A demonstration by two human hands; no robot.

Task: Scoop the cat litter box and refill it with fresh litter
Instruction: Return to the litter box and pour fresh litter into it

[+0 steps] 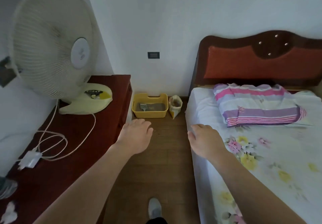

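A person stands in a narrow aisle between a dark red cabinet (pixel 97 119) and a bed (pixel 261 145). Both arms reach forward: the left hand (pixel 135 135) and right hand (pixel 204 139) are spread open and hold nothing. Well ahead, on the floor against the wall, sits a yellow litter box (pixel 149 115) with a grey scoop (pixel 143 107) lying in the litter. Just beside it stands an open litter bag (pixel 175 107) (soft-sided, probably heavy and floppy). The scoop looks light and rigid, best taken by its handle.
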